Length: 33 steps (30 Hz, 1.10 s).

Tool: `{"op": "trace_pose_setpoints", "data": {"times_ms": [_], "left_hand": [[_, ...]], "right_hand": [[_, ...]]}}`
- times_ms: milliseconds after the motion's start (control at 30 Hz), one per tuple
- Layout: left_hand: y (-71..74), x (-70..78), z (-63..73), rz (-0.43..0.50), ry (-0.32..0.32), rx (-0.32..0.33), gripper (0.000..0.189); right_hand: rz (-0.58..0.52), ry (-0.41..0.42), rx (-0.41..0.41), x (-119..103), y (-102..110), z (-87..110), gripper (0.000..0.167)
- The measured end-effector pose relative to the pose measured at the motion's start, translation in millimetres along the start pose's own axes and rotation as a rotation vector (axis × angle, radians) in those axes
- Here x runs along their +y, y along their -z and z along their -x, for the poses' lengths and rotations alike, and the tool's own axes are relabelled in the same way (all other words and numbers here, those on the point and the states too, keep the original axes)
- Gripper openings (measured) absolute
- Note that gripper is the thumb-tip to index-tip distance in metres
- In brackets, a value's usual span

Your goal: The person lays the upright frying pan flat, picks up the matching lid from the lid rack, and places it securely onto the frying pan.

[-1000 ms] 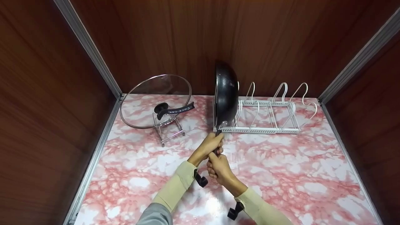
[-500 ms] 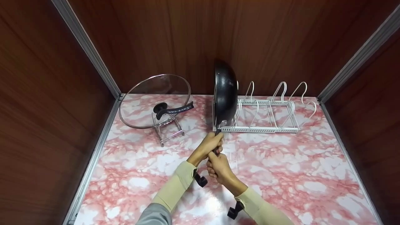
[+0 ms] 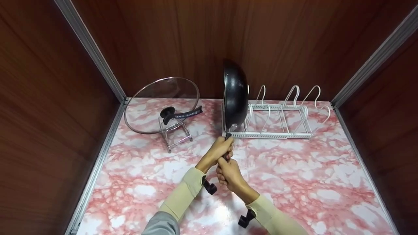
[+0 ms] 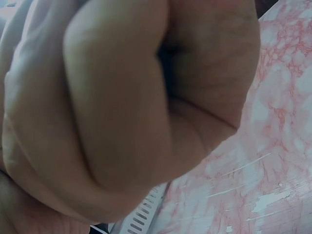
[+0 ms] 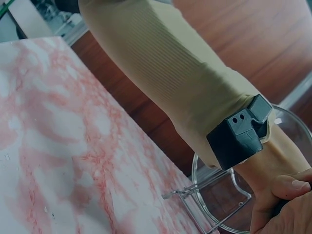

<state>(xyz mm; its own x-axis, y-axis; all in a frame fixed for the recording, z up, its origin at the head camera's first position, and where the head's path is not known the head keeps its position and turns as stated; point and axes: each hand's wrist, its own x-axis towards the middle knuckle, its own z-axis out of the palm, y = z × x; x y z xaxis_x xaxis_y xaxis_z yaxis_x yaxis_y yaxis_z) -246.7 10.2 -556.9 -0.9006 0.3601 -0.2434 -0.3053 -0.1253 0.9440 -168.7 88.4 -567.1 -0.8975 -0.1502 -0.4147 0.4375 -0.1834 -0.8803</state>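
A black wok (image 3: 236,94) stands on edge at the left end of a white wire pan rack (image 3: 271,135), its dark underside turned right. My left hand (image 3: 221,150) grips the wok's handle close to the pan, fingers curled round it. Just behind it, nearer to me, my right hand (image 3: 231,174) holds the rest of the handle. In the left wrist view the curled left fingers (image 4: 117,97) fill most of the picture and hide the handle. The right wrist view shows the left forearm's sleeve (image 5: 161,73), with part of the right hand at the lower corner.
To the left, a glass lid (image 3: 147,111) with a black knob leans in a small chrome wire stand (image 3: 178,142). White wire loops (image 3: 295,94) rise from the pan rack. Dark wood panels (image 3: 179,39) enclose the red-and-white marbled table (image 3: 294,186) at the back and sides.
The wok's far rim has risen very slightly in the head view. Both hands keep their hold on the handle; the lid and rack stay where they were.
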Motion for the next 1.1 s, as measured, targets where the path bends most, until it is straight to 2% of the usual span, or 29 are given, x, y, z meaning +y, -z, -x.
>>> {"op": "trace_pose_setpoints", "data": {"times_ms": [500, 1100], "left_hand": [[1.8, 1.3, 0.7, 0.011, 0.000, -0.019, 0.032], [-2.5, 15.8, 6.3, -0.004, -0.029, -0.030, 0.036]], "right_hand": [[0.001, 0.014, -0.005, -4.3, -1.7, 5.1, 0.035], [0.017, 0.030, -0.004, -14.4, -4.6, 10.7, 0.034]]}}
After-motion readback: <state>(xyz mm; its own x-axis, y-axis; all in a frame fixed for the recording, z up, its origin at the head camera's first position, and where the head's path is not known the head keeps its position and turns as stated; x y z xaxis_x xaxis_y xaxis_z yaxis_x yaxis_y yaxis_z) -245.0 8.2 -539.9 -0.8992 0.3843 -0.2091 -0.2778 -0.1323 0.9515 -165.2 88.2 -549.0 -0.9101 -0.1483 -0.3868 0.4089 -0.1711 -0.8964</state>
